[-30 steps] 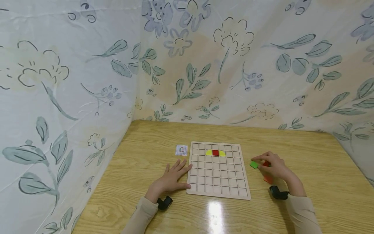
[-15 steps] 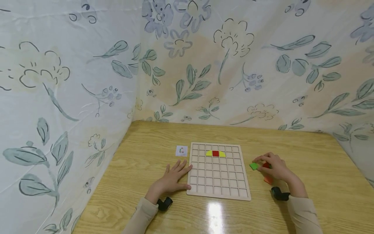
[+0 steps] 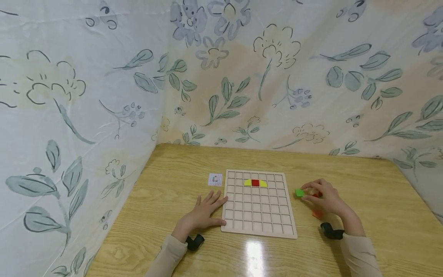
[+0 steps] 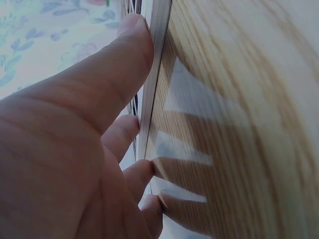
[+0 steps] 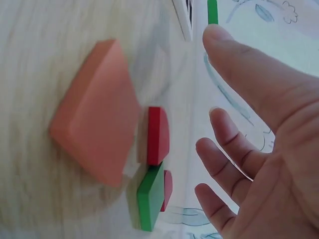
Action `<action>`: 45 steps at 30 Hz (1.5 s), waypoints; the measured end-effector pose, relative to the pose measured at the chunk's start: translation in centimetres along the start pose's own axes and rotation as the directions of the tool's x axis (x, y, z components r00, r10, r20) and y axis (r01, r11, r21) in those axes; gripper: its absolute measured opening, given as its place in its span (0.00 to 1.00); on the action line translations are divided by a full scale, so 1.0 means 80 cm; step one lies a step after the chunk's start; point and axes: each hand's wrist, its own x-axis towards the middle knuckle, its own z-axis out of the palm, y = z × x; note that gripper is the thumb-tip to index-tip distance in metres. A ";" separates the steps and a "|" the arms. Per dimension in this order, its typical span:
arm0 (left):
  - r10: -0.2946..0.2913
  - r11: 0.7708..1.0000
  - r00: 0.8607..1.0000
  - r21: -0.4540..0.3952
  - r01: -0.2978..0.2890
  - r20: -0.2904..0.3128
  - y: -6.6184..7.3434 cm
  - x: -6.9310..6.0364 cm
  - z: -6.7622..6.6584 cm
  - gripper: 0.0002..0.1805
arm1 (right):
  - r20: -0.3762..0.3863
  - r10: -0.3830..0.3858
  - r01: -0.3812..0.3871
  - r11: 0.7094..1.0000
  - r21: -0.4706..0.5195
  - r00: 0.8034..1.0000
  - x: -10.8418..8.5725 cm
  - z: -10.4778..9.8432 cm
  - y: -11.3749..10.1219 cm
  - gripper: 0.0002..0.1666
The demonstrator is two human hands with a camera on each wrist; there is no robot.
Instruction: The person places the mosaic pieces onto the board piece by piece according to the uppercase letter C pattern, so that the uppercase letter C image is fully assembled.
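Observation:
In the head view my right hand (image 3: 327, 197) pinches a small green square tile (image 3: 299, 192) between thumb and fingers, right of the wooden grid board (image 3: 257, 216). The right wrist view shows this tile only as a green edge (image 5: 213, 12) beyond the thumb tip. My left hand (image 3: 203, 213) lies with fingers spread, thumb and fingertips touching the board's left edge. In the board's second row from the top, a red square tile (image 3: 255, 182) sits between two yellow curved tiles, a left one (image 3: 247, 182) and a right one (image 3: 263, 184).
Beneath and beside my right hand lie an orange tile (image 5: 97, 114), a red tile (image 5: 158, 135), a second green tile (image 5: 151, 198) and another red piece (image 5: 168, 190). A small card with a grid pattern (image 3: 215, 179) lies left of the board. Floral cloth (image 3: 228, 77) encloses the table.
The green tile has turned and shifted slightly up and left in my right hand's pinch. My left hand and the board keep their places.

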 end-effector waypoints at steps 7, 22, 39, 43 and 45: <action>0.012 1.000 1.000 -0.005 -0.012 -0.002 -0.002 -0.002 0.000 0.42 | -0.067 -0.050 0.049 0.999 -0.016 0.996 0.001 0.009 -0.008 0.14; 0.006 1.000 1.000 -0.017 -0.006 0.000 0.000 -0.007 0.000 0.42 | -0.142 -0.095 0.096 0.995 0.000 0.985 0.016 0.028 -0.047 0.14; 0.007 1.000 1.000 -0.014 -0.007 0.001 0.005 -0.005 -0.003 0.42 | -0.091 -0.015 0.016 1.000 0.009 0.996 0.040 0.052 -0.084 0.14; 0.000 1.000 1.000 -0.011 0.000 0.003 0.006 -0.003 -0.004 0.42 | -0.075 0.022 -0.021 1.000 0.024 0.997 0.047 0.059 -0.090 0.15; -0.002 1.000 1.000 -0.006 0.002 0.002 0.005 -0.002 -0.004 0.42 | -0.059 0.042 -0.040 0.999 0.031 0.997 0.050 0.062 -0.093 0.15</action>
